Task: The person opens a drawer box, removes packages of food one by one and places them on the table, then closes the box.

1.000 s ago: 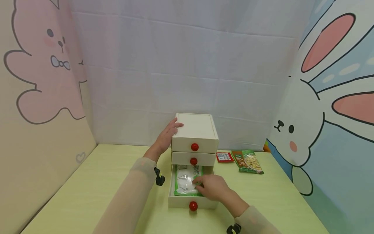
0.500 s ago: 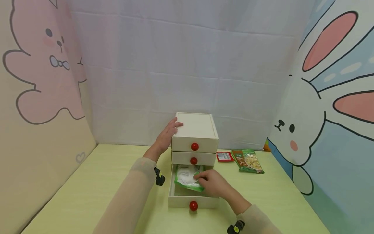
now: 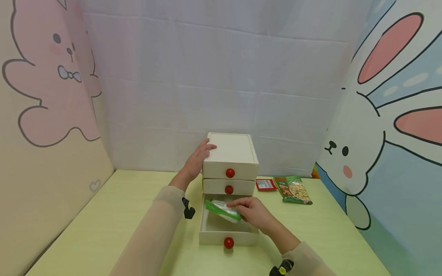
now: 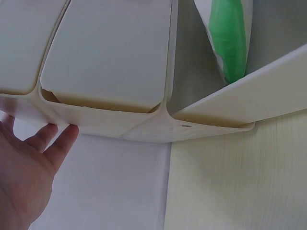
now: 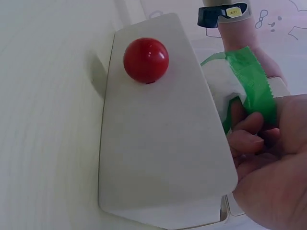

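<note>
A white three-drawer cabinet [image 3: 232, 149] with red knobs stands on the table, its bottom drawer [image 3: 214, 238] pulled out. Against the cabinet's upper left side rests my left hand [image 3: 196, 163], fingers extended over the top edge; the left wrist view shows those fingertips touching the side wall. My right hand [image 3: 253, 212] pinches a white packet with green edges [image 3: 222, 211] by its near right part, above the open drawer. In the right wrist view the packet's green end [image 5: 252, 81] rises beside the curled fingers, and the drawer front with its red knob [image 5: 146, 60] faces the camera.
Right of the cabinet lie a small red packet [image 3: 265, 185] with a white label and a green-brown food bag [image 3: 292, 190]. A white cloth [image 3: 221, 76] hangs behind. Cartoon-printed panels [image 3: 362, 153] border the table on both sides.
The packet lay flat in the drawer; its near edge has been lifted and tilted up by my right hand, which moved slightly up and away. My left hand has stayed in place.
</note>
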A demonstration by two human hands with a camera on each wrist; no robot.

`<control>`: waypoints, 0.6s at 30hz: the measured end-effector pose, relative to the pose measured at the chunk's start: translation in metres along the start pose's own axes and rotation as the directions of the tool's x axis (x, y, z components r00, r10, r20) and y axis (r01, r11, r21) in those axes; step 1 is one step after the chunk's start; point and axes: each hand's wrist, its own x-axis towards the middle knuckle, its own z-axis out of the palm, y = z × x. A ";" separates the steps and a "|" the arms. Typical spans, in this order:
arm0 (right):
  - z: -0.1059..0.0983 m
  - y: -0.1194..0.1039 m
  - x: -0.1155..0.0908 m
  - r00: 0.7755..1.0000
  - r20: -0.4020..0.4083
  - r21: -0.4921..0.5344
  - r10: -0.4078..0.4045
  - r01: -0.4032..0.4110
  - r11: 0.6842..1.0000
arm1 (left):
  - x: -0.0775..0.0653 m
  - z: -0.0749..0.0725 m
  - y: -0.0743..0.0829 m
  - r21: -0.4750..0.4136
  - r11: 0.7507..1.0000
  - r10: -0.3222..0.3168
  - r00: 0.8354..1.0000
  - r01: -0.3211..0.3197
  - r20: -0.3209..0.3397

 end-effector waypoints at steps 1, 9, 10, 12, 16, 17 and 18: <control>0.000 -0.001 0.000 1.000 0.004 0.022 0.000 0.000 1.000 | 0.000 0.000 0.000 0.003 1.000 -0.004 1.000 0.004 -0.002; -0.003 -0.014 -0.010 0.999 0.041 0.082 -0.024 0.020 0.996 | 0.000 0.000 -0.001 0.008 1.000 0.011 1.000 -0.011 -0.008; -0.003 -0.016 -0.013 0.999 0.046 0.083 -0.029 0.025 0.996 | 0.000 0.000 -0.001 0.007 1.000 0.012 1.000 -0.012 -0.009; -0.005 -0.020 -0.017 0.998 0.055 0.081 -0.038 0.034 0.996 | 0.000 0.000 -0.001 0.004 1.000 0.012 1.000 -0.012 -0.011; -0.009 -0.028 -0.028 0.996 0.070 0.066 -0.059 0.054 0.996 | 0.000 0.001 0.000 -0.005 1.000 0.016 1.000 -0.016 -0.010; -0.010 -0.029 -0.031 0.995 0.074 0.064 -0.064 0.059 0.996 | 0.000 0.001 0.000 -0.006 1.000 0.015 1.000 -0.015 -0.012; -0.012 -0.031 -0.034 0.994 0.080 0.065 -0.069 0.064 0.996 | 0.000 0.001 0.000 -0.004 1.000 0.014 1.000 -0.014 -0.012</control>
